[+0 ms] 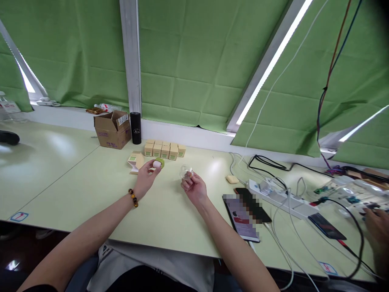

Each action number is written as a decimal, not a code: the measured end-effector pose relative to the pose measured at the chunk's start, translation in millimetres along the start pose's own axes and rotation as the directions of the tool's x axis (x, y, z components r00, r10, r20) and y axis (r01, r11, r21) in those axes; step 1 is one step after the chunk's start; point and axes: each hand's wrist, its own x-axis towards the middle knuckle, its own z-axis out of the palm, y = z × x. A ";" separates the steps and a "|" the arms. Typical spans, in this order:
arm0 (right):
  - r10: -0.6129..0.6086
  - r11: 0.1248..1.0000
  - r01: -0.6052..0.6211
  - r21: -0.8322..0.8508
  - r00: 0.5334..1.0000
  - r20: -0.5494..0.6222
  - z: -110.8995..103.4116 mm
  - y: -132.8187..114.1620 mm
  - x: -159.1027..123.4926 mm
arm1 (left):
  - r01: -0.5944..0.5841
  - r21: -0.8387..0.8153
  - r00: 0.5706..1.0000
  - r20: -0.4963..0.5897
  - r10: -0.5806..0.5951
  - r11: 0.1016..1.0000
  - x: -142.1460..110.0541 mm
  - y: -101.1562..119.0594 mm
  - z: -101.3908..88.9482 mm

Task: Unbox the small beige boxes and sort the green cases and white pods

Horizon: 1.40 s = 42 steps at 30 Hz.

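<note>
My left hand (145,175), with a beaded bracelet at the wrist, is closed on a small round white-and-green object (158,163) whose exact kind I cannot make out. Fingers pinched, my right hand (195,188) grips a piece of clear crinkled plastic (184,171) just above the table. An opened small kraft box (136,160) lies behind my left hand, its flaps spread. Beyond it, several closed kraft boxes (164,151) with green labels stand packed side by side.
At the back stand a cardboard carton (111,136) and a black tumbler (135,127). To the right lie phones (241,219), a white power strip (282,198) and tangled cables. Another person's hand (377,223) is at the far right edge.
</note>
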 end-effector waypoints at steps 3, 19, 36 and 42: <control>0.025 0.983 -0.029 0.182 0.999 0.025 -1.4 -3.6 -0.1 | -0.002 -0.005 1.000 -0.006 0.002 1.000 -0.2 0.3 0.1; -0.406 0.312 -0.123 -0.942 0.879 -0.249 -40.9 -17.6 19.7 | 0.018 0.013 1.000 0.004 -0.018 1.000 -0.2 4.7 -0.8; -0.287 -0.310 -0.342 -0.887 0.923 -0.256 -40.0 -26.3 19.8 | 0.043 0.010 0.999 -0.004 -0.043 0.999 0.1 -1.2 -1.1; -0.280 -0.309 -0.334 -0.890 0.927 -0.251 -40.8 -26.5 20.9 | 0.061 -0.023 0.998 0.009 -0.061 0.998 -0.4 -0.6 -0.3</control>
